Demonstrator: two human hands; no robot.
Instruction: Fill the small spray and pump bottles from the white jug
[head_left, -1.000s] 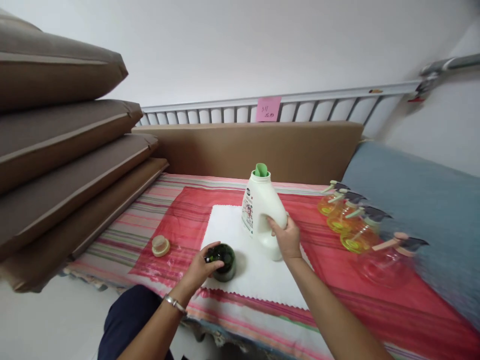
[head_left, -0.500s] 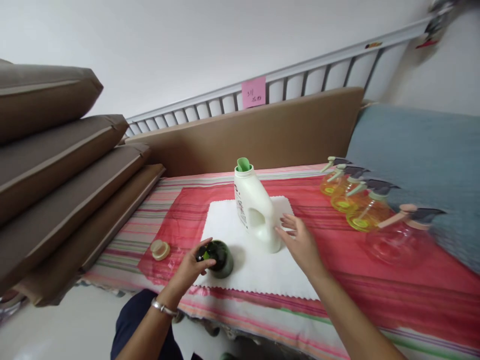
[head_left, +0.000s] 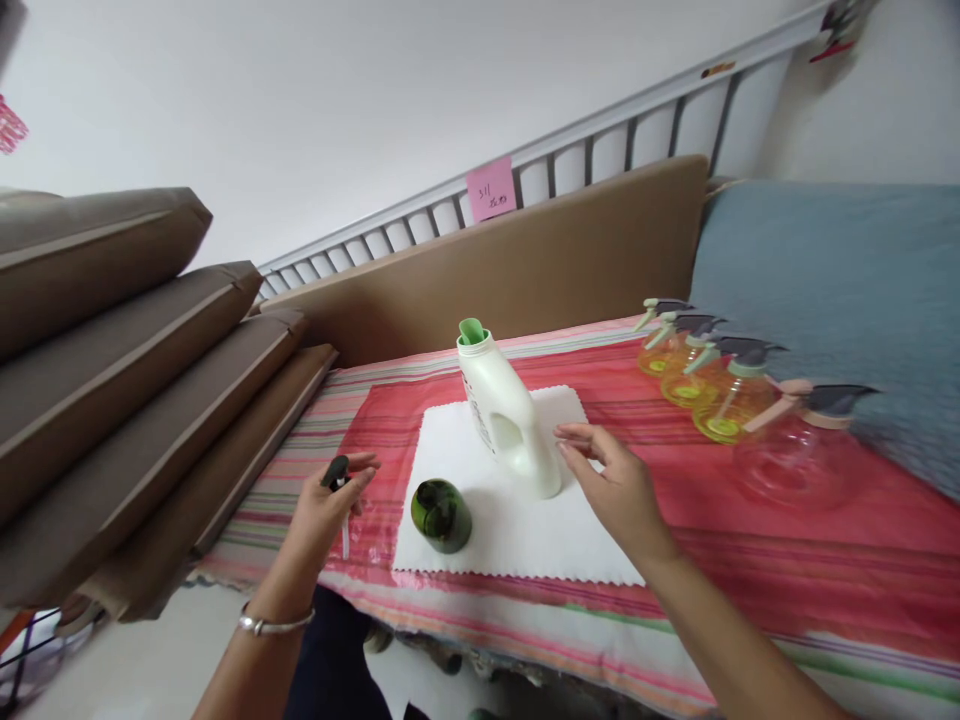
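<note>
So the left hand (head_left: 336,492) has its thumb and fingers closed in around a small dark pump head (head_left: 337,471), with a white tube (head_left: 346,538) poking out below toward 6 o'clock. It's a bit blurry in there, so I can't swear to exactly which fingers do the pinching. The right hand (head_left: 616,488) has nothing in its grip: fingers loosely bent, thumb well off them, tips just beside the back of the white jug (head_left: 499,400) and, far as I can tell, not touching it. The green jar (head_left: 442,515) is the bit to watch: it sits at about 4 o'clock from the left grip, near it but apart, on the white cloth (head_left: 559,545), uncovered, mouth facing up. Left is clearly the nearer hand to it; from the right one it's way over toward 8 or 9 o'clock. The jug stands at 1 o'clock from the jar, its long axis running from the base at 5 up to the green spout (head_left: 471,331) at 11 in this wide view. Further out, three yellowish spray bottles (head_left: 721,405) line up at 1 to 2 o'clock from the right hand, and a pink spray bottle (head_left: 791,462) is around 3.
</note>
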